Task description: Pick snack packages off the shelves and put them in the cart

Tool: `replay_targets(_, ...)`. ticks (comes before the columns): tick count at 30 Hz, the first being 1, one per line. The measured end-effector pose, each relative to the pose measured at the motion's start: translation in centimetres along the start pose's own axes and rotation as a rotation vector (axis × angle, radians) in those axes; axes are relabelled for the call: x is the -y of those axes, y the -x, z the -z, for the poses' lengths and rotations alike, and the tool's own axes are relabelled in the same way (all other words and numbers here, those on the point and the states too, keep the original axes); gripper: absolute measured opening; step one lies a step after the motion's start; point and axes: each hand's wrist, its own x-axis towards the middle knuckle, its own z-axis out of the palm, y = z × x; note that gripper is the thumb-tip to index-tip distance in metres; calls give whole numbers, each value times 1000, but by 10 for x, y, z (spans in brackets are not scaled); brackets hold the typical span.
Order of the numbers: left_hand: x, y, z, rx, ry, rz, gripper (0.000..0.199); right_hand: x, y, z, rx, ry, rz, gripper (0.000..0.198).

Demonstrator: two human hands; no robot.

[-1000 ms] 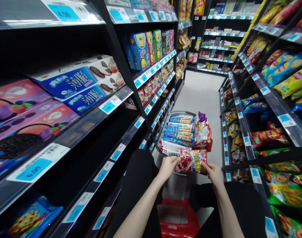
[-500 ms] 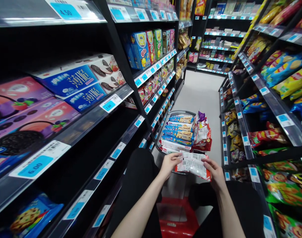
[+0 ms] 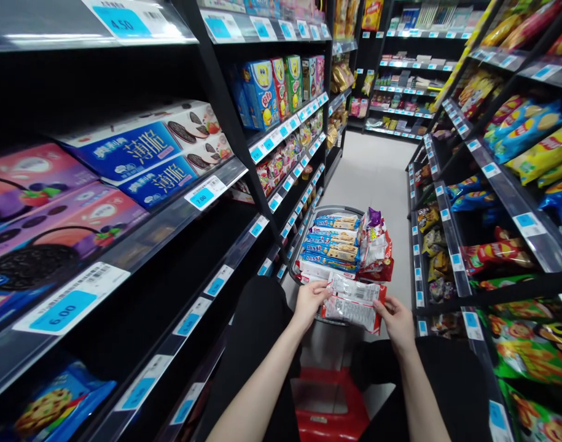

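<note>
Between my two hands is a silver and red snack packet [image 3: 353,302], its printed back facing up. My left hand [image 3: 311,302] pinches its left edge, and my right hand [image 3: 397,320] grips the red right end. The packet is over the near end of a grey basket [image 3: 295,270] on the floor. Inside the basket lie several blue biscuit packs [image 3: 331,248] in a stack. Red and white snack bags [image 3: 375,248] are piled along its right side, with a purple packet [image 3: 374,217] at the far end.
A red plastic stool [image 3: 329,405] is below me, between my knees. Shelves with biscuit boxes [image 3: 137,147] rise close on the left. Snack bags [image 3: 538,344] fill the racks on the right. Beyond the basket, the aisle floor [image 3: 370,159] runs to more shelves [image 3: 409,80].
The packet has turned flatter toward me, so more of its printed back shows. Both hands have shifted slightly with it and still grip its ends.
</note>
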Motion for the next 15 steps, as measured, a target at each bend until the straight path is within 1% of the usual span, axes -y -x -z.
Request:
replay_targets(2,-2,1,3,60,-94,-46,29,1,0,1,12,24,44,40)
replay_targets(4,-5,4,6,109,-220,-123,23,2,0,2,11,42,97,37)
replay_targets(6,-8,6,8,122,-310,-174,23,2,2,2,2,56,102,36)
replay_targets(8,-9,8,10,161,-288,-142,28,3,4,2,14,41,66,35)
replay_targets(10,-10,9,10,239,-163,-55,37,4,6,5,47,23,56,32)
replay_targets(11,-10,9,10,270,-94,-11,41,5,7,6,67,30,72,29)
replay_targets(13,-9,8,9,267,-27,31,47,4,8,11,109,64,117,20)
replay_targets(15,-7,6,8,211,-89,0,42,2,8,13,136,78,155,18)
